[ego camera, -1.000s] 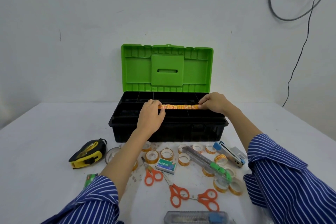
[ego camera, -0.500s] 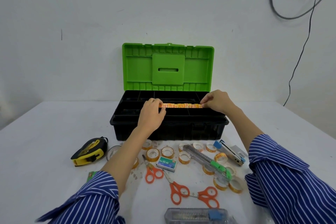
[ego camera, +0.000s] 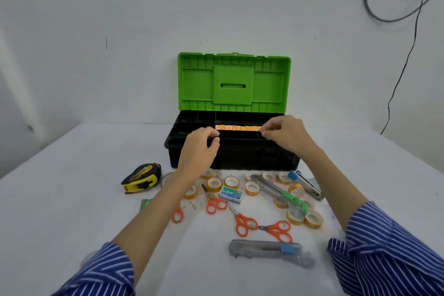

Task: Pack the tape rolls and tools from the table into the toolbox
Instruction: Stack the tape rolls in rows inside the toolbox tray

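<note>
The black toolbox [ego camera: 230, 163] stands open with its green lid [ego camera: 234, 81] upright. A row of orange tape rolls [ego camera: 237, 128] lies across its top tray. My right hand [ego camera: 286, 134] pinches the right end of that row. My left hand [ego camera: 200, 149] is just in front of the row's left end, off it, with loosely curled fingers that hold nothing. In front of the box lie several loose tape rolls [ego camera: 214, 184], orange scissors [ego camera: 242, 222], a green-tipped cutter [ego camera: 281, 193], a grey and blue cutter [ego camera: 266, 249] and a stapler [ego camera: 306, 184].
A yellow and black tape measure [ego camera: 141, 176] sits left of the box. A small staple box [ego camera: 231, 194] lies among the rolls. The white table meets a white wall right behind the toolbox, and a black cable [ego camera: 406, 60] hangs at the right.
The row of tape rolls has gone down into the tray. My left hand has let go of its left end and drawn back a little towards me.
</note>
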